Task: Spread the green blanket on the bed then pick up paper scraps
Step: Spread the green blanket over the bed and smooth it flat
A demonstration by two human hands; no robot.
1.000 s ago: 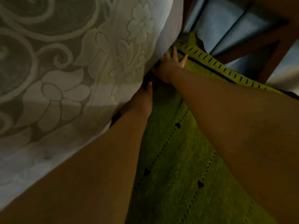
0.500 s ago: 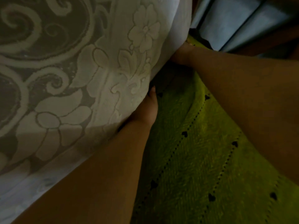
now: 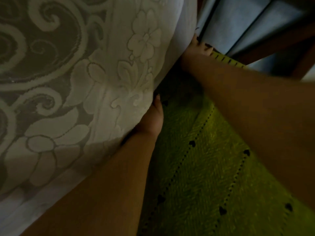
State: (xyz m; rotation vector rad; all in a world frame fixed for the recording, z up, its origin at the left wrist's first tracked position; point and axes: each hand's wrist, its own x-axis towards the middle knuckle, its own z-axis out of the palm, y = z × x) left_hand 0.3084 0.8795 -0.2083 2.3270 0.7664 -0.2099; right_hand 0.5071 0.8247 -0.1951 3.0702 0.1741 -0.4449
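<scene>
Dim light fills this close, downward view, where pale blue panels and a dark wooden frame [image 3: 279, 43] sit at about one o'clock. From nine to twelve o'clock hangs a white lace fabric with raised flowers and scrolls [image 3: 85, 82], draping against the bed's side. At the centre, the left hand [image 3: 152, 119] lies along the lace's edge with fingers hidden under the fabric, so I cannot tell whether it grips anything. Further right, at roughly one o'clock, the right hand [image 3: 198, 51] reaches to the far border of the fuzzy green knitted blanket with rows of small dark heart-shaped holes [image 3: 213, 176], its fingers straight and splayed, pressing the cloth flat rather than clutching it. That blanket fills the frame from five to one o'clock, lying fairly smooth, with a dashed dark trim at its far edge. Spreading looks well along, probably at the final tucking of a corner; no paper scraps are in sight, so that part appears not yet begun.
</scene>
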